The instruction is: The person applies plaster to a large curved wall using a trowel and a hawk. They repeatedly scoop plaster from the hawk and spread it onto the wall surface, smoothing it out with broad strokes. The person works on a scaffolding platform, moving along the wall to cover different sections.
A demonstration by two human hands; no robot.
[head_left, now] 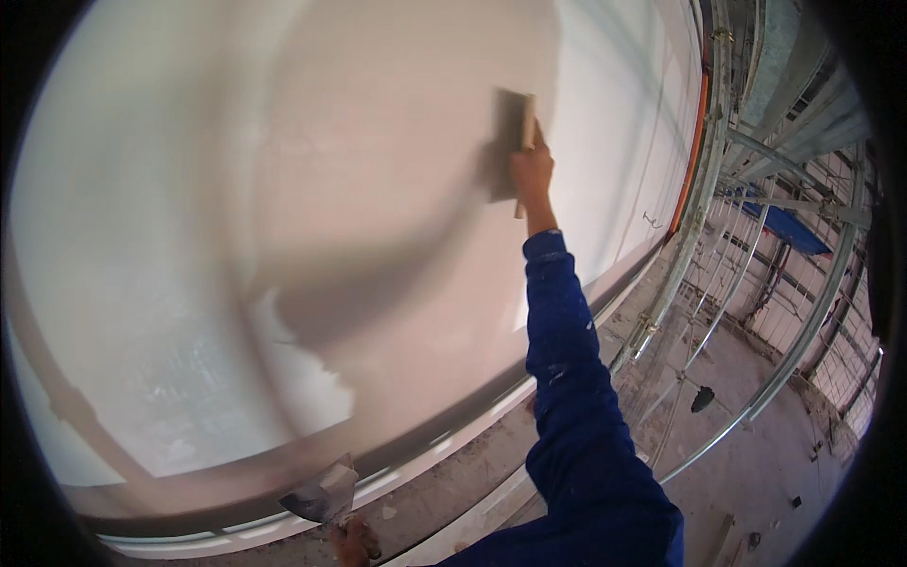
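From my end, I see a grey concrete floor (709,482) spreading beneath the scaffold (705,184) and out to its right, dusty and unevenly toned. Inside the scaffold, seen between its poles, I make out a ragged dark lump (702,399) that appears to lie on the floor; I can't tell what it is. Right of the scaffold's lowest curved pole, I pick out a small dark block (796,502) and, nearer me, a dark round bit (754,540). Closer to the scaffold than that bit, a narrow flat strip (723,539) lies on the concrete, its near end cut off.
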